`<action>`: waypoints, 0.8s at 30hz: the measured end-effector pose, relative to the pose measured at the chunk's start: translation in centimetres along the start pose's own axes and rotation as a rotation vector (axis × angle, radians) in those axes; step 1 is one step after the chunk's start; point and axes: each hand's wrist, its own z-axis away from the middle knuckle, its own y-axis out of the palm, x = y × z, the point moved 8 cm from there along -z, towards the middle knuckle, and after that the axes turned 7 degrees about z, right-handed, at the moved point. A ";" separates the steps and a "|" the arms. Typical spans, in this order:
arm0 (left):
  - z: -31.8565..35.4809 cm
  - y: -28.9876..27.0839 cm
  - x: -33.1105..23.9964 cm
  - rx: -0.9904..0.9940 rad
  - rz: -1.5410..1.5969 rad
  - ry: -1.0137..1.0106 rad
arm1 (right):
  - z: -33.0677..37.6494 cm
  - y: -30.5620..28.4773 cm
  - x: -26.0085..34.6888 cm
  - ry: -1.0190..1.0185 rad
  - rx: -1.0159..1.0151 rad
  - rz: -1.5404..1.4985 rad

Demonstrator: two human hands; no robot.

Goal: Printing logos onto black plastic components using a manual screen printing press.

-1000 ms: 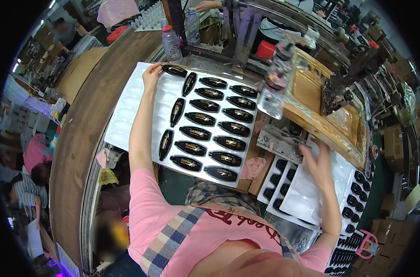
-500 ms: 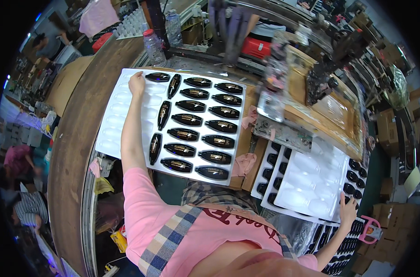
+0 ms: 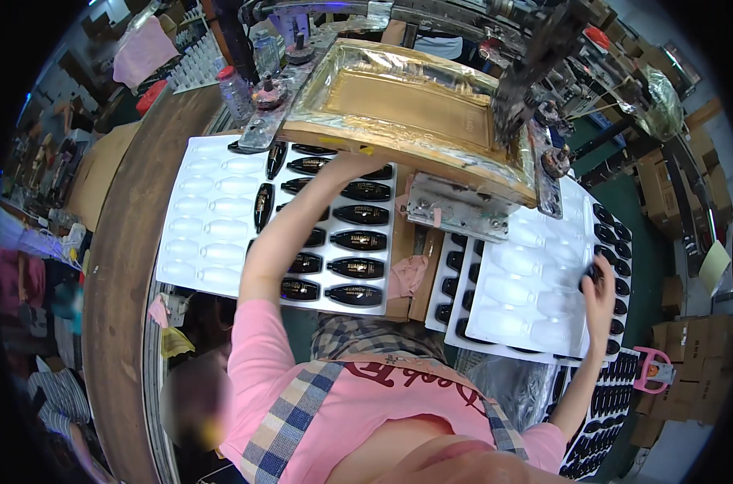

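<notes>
Black glossy piece [image 3: 592,277], at the right edge of an empty white moulded tray [image 3: 536,278], with the right hand [image 3: 602,302] closed around it in its grip. It looks light, stiff and slick, probably best held by its sides. The hand covers most of it, so its long axis and direction cannot be told. The left hand [image 3: 358,165] is partly hidden beneath a wooden frame [image 3: 455,168]; its grip cannot be told.

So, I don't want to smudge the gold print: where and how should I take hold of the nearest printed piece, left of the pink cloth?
Probably best: the grip on the two long sides of the printed piece, at its bulging middle, from above. It lies flat, lengthwise left to right, with gold print facing up between those sides. The wooden frame leaves it uncovered.
</notes>
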 end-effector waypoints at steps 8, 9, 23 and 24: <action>-3.7 2.3 0.9 -0.108 0.686 -0.383 | -8.2 13.3 10.1 -0.148 0.239 -0.287; -3.6 1.7 1.3 -0.137 0.786 -0.434 | -8.5 14.4 11.7 -0.183 0.270 -0.210; 16.0 -21.7 18.8 -0.429 0.328 -1.000 | -5.0 8.9 7.6 -0.186 0.176 0.146; 17.8 -23.0 19.8 -0.472 0.286 -1.057 | -4.5 7.2 5.5 -0.135 0.138 0.125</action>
